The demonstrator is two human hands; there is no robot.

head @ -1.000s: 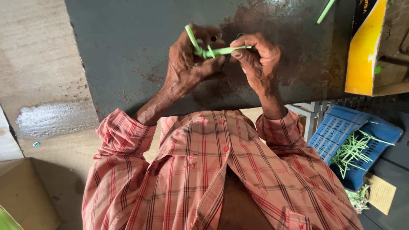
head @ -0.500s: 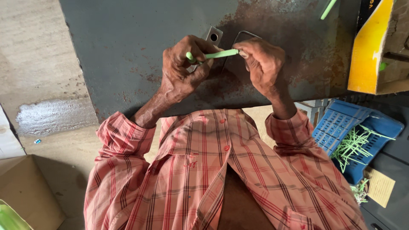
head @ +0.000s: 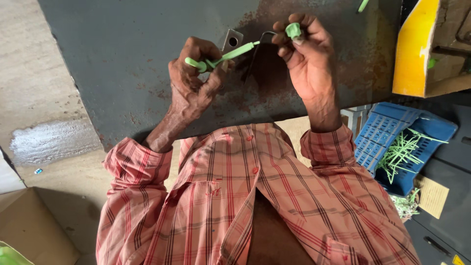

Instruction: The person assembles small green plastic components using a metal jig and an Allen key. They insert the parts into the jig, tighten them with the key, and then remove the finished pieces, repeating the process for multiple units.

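Note:
My left hand (head: 192,81) grips a light green plastic strip (head: 230,53) with a rounded end, held slanting up to the right. In the fingertips of my right hand (head: 305,59) sits a small green plastic piece (head: 293,30). A thin dark wire (head: 265,35) arcs between the strip's tip and that piece. Both hands hover over a rusty grey metal table (head: 122,59). A small metal block with a hole (head: 231,39) stands on the table just behind the strip.
A blue plastic crate (head: 378,142) with several green strips sits at the right, below the table. A yellow box (head: 412,49) stands at the table's right end. A cardboard box (head: 29,230) is at the lower left on the concrete floor.
My hands have drawn apart. Both held the green strip together before; now my right hand has shifted right with a small green piece, and the wire shows between them.

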